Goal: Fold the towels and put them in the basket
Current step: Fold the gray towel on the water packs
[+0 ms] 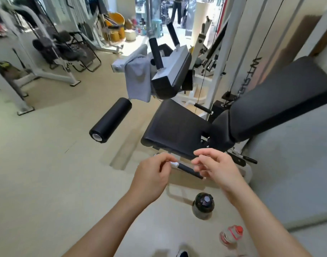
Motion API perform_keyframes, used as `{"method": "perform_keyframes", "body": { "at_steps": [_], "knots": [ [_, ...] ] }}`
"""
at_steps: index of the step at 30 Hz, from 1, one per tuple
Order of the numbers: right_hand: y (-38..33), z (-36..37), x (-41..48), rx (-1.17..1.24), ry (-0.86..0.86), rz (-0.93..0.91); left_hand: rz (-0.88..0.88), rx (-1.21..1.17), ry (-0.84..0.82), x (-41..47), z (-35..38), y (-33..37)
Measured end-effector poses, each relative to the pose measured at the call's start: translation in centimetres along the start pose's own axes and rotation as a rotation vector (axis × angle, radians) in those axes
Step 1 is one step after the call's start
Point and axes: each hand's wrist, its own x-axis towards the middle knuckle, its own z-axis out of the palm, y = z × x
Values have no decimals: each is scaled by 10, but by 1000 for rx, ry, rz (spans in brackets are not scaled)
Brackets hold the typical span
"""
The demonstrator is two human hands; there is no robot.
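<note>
One grey towel [138, 78] drapes the machine [177, 125]; left hand [151, 176], right hand [215, 168] loosely curled, empty.

Both bare forearms reach forward; left grip [153, 175] and right grip [216, 169] hover close together, fingers loosely curled, holding nothing.

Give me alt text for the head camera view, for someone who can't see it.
The left hand and right hand hover empty, fingers loosely curled, before a gym machine's black seat. A grey towel hangs over the machine's white bar beyond. A dark bottle and a red-capped bottle are on the floor.
</note>
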Motion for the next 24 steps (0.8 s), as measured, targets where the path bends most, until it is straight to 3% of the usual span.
{"method": "perform_keyframes", "body": {
  "at_steps": [7, 10, 14, 18, 24],
  "knots": [
    [-51, 19, 138, -107, -138, -112, -13, 149, 119, 127, -10, -15],
    [-66, 52, 187, -228, -235, -174, -97, 135, 160, 177, -24, -35],
    [-73, 120, 244, -254, -313, -102, -210, 99, 186, 239, -49, -78],
    [-62, 183, 308, -158, -251, 89, -327, 67, 189, 298, -75, -132],
    [-65, 239, 401, -48, 56, 197, -345, 123, 76, 392, -109, -212]
  ]
}}
